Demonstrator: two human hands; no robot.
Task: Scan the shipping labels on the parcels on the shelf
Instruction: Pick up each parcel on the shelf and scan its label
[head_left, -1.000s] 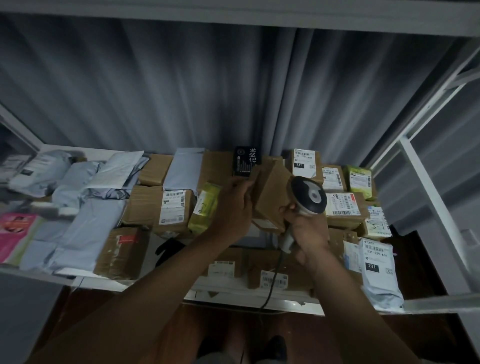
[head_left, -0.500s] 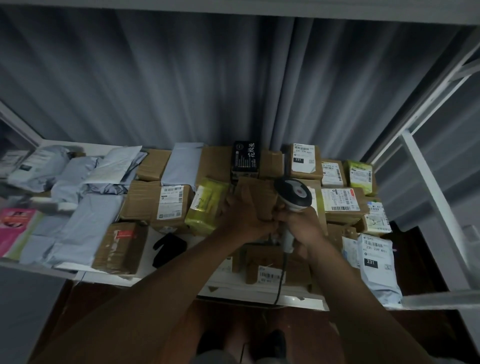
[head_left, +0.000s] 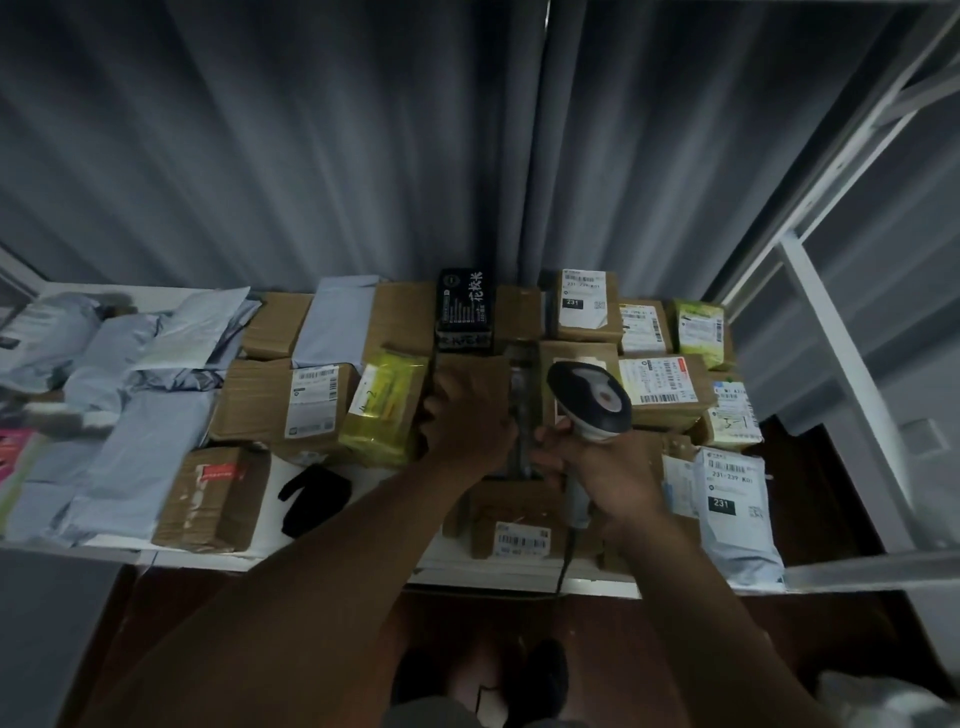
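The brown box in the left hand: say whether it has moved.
Yes. The brown box came down from its tilted, raised position, now level beside the yellow packet.

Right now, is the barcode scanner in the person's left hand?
No, the right hand grips the scanner by its handle, while the left hand rests on a cardboard box.

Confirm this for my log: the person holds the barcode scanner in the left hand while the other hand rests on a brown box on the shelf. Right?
Not quite. The head view shows the barcode scanner held in the right hand, not the left. The left hand is the one on the brown box on the shelf.
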